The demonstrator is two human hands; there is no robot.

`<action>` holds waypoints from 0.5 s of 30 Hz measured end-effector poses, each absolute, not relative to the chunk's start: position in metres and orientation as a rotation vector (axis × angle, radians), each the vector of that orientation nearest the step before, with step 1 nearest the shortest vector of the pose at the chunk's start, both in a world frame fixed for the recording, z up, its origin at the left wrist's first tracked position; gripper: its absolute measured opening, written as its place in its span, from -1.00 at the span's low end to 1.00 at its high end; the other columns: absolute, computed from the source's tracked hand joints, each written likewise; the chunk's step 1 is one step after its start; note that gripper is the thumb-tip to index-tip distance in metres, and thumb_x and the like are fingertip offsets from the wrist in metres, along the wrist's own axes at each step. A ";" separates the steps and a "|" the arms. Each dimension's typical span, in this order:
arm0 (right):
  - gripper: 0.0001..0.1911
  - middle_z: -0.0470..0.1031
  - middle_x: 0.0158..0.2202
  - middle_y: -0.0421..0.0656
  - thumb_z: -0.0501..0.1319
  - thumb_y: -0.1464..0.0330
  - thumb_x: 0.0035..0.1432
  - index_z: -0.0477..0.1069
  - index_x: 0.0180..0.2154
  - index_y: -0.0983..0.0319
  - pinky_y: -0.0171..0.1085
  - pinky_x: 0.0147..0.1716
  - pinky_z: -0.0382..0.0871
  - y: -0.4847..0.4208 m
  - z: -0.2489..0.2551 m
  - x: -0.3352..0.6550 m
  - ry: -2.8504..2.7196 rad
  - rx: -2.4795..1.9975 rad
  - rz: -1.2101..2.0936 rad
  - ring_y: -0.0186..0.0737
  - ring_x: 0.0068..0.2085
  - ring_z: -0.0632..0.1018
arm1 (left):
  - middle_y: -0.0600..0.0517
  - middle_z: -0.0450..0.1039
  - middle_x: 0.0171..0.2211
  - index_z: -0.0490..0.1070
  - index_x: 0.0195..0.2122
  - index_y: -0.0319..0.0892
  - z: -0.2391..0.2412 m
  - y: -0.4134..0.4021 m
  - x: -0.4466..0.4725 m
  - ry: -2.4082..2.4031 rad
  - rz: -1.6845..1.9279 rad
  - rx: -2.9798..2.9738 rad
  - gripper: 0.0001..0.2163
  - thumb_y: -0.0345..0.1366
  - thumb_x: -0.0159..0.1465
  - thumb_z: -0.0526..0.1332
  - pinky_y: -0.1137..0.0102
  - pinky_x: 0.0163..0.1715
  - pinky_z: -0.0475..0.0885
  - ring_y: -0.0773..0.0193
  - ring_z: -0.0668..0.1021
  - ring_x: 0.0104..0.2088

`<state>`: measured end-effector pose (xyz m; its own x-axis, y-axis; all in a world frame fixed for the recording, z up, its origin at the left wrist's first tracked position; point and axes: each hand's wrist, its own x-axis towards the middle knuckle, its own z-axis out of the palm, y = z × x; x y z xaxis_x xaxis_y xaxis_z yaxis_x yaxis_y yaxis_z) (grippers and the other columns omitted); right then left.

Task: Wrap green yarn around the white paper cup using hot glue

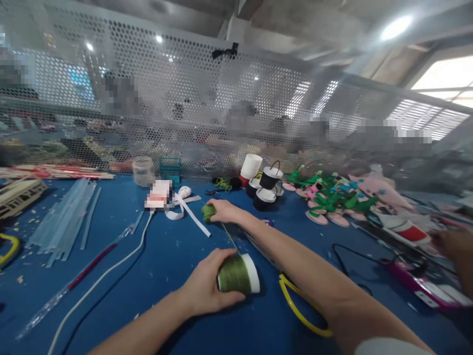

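My left hand is wrapped round a white paper cup lying on its side, its wall covered in wound green yarn. A single green strand runs from the cup up to a small ball of green yarn. Farther forward, my right hand has its fingers closed on that ball, just above the blue table. My right forearm crosses over a yellow handle loop, which is partly hidden beneath it.
Translucent glue sticks and a white cable lie left. Black-wrapped cups and stacked white cups stand ahead. Green-leaved pieces and a purple power strip lie right, near another person's hand. Perforated mesh rises behind.
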<state>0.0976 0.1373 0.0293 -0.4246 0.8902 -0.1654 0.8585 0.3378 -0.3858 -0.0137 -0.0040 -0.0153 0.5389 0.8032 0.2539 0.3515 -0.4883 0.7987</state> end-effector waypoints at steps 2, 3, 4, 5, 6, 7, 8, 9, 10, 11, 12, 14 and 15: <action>-0.68 0.34 -0.03 -0.07 0.11 0.30 0.17 0.28 -0.03 0.25 -0.09 -0.18 0.37 0.135 0.027 0.098 -2.459 -1.663 0.644 -0.17 -0.12 0.44 | -0.13 0.34 -0.10 0.15 0.04 -0.19 -0.016 -0.003 -0.014 0.923 0.822 2.076 -0.41 -0.23 -0.02 0.31 0.16 -0.09 0.35 0.03 0.43 -0.09; -0.68 0.34 -0.03 -0.07 0.11 0.30 0.17 0.28 -0.03 0.25 -0.08 -0.18 0.37 0.134 0.026 0.097 -2.427 -1.669 0.653 -0.17 -0.12 0.44 | -0.13 0.34 -0.09 0.15 0.04 -0.19 -0.016 -0.003 -0.014 0.923 0.821 2.082 -0.41 -0.24 -0.02 0.31 0.16 -0.08 0.35 0.03 0.43 -0.08; -0.68 0.34 -0.03 -0.07 0.11 0.30 0.17 0.28 -0.03 0.25 -0.08 -0.18 0.37 0.134 0.027 0.095 -2.389 -1.676 0.671 -0.17 -0.12 0.44 | -0.14 0.34 -0.09 0.15 0.04 -0.20 -0.016 -0.003 -0.015 0.921 0.818 2.092 -0.41 -0.24 -0.02 0.31 0.16 -0.07 0.34 0.03 0.42 -0.07; -0.68 0.34 -0.03 -0.07 0.11 0.30 0.17 0.28 -0.03 0.25 -0.08 -0.18 0.37 0.134 0.027 0.094 -2.343 -1.685 0.699 -0.16 -0.12 0.44 | -0.15 0.33 -0.08 0.15 0.03 -0.21 -0.015 -0.003 -0.015 0.921 0.812 2.103 -0.41 -0.25 -0.02 0.31 0.16 -0.06 0.33 0.03 0.42 -0.06; -0.68 0.34 -0.03 -0.07 0.11 0.30 0.17 0.28 -0.03 0.26 -0.08 -0.18 0.37 0.135 0.028 0.092 -2.290 -1.696 0.737 -0.16 -0.12 0.44 | -0.16 0.33 -0.07 0.15 0.03 -0.21 -0.015 -0.003 -0.015 0.922 0.807 2.113 -0.42 -0.25 -0.01 0.31 0.15 -0.05 0.33 0.03 0.41 -0.06; -0.68 0.34 -0.04 -0.07 0.11 0.30 0.17 0.28 -0.04 0.26 -0.08 -0.18 0.37 0.136 0.028 0.092 -2.230 -1.707 0.786 -0.17 -0.12 0.45 | -0.16 0.33 -0.07 0.15 0.03 -0.21 -0.014 -0.003 -0.016 0.924 0.804 2.122 -0.42 -0.26 -0.01 0.30 0.16 -0.05 0.33 0.03 0.41 -0.06; -0.68 0.35 -0.04 -0.07 0.11 0.30 0.17 0.28 -0.04 0.25 -0.09 -0.19 0.38 0.137 0.029 0.093 -2.162 -1.716 0.842 -0.17 -0.12 0.45 | -0.15 0.33 -0.06 0.15 0.03 -0.20 -0.013 -0.003 -0.016 0.927 0.802 2.128 -0.42 -0.26 -0.01 0.30 0.16 -0.05 0.33 0.04 0.42 -0.05; -0.68 0.35 -0.04 -0.07 0.11 0.30 0.17 0.28 -0.04 0.25 -0.09 -0.19 0.38 0.138 0.030 0.095 -2.086 -1.721 0.902 -0.17 -0.12 0.45 | -0.14 0.33 -0.05 0.14 0.04 -0.19 -0.012 -0.004 -0.016 0.930 0.803 2.131 -0.42 -0.26 -0.01 0.30 0.16 -0.05 0.33 0.04 0.42 -0.05; -0.69 0.35 -0.04 -0.08 0.11 0.30 0.17 0.28 -0.04 0.25 -0.09 -0.19 0.38 0.140 0.030 0.098 -2.005 -1.720 0.967 -0.17 -0.13 0.45 | -0.12 0.33 -0.05 0.14 0.04 -0.17 -0.012 -0.004 -0.016 0.933 0.805 2.135 -0.42 -0.26 -0.01 0.30 0.17 -0.05 0.33 0.04 0.42 -0.05; -0.68 0.35 -0.04 -0.08 0.11 0.30 0.17 0.28 -0.04 0.25 -0.09 -0.19 0.38 0.141 0.031 0.102 -1.918 -1.714 1.035 -0.17 -0.13 0.45 | -0.12 0.33 -0.05 0.14 0.04 -0.16 -0.011 -0.005 -0.015 0.931 0.803 2.140 -0.42 -0.25 0.00 0.30 0.17 -0.05 0.33 0.05 0.41 -0.05; -0.68 0.35 -0.04 -0.07 0.11 0.30 0.17 0.28 -0.04 0.25 -0.09 -0.19 0.38 0.143 0.032 0.108 -1.827 -1.702 1.106 -0.17 -0.13 0.45 | -0.12 0.33 -0.05 0.14 0.04 -0.16 -0.010 -0.006 -0.015 0.927 0.799 2.147 -0.42 -0.25 0.00 0.29 0.17 -0.05 0.33 0.05 0.41 -0.05; -0.68 0.35 -0.05 -0.07 0.11 0.30 0.17 0.28 -0.03 0.27 -0.09 -0.20 0.38 0.147 0.034 0.118 -1.646 -1.655 1.238 -0.17 -0.14 0.45 | -0.12 0.33 -0.06 0.14 0.04 -0.16 -0.009 -0.008 -0.014 0.923 0.788 2.159 -0.42 -0.26 -0.01 0.29 0.17 -0.07 0.34 0.05 0.42 -0.07; -0.67 0.35 -0.05 -0.07 0.11 0.30 0.17 0.28 -0.03 0.27 -0.09 -0.20 0.38 0.150 0.035 0.123 -1.560 -1.621 1.295 -0.17 -0.14 0.45 | -0.12 0.34 -0.07 0.15 0.04 -0.16 -0.008 -0.009 -0.014 0.929 0.787 2.160 -0.42 -0.26 -0.01 0.30 0.18 -0.08 0.35 0.06 0.43 -0.08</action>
<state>0.1230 0.1497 0.0348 -0.1315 0.9550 -0.2657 0.4369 -0.1848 -0.8803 -0.0138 -0.0088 -0.0084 0.5688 0.7789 0.2643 0.3885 -0.5376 0.7484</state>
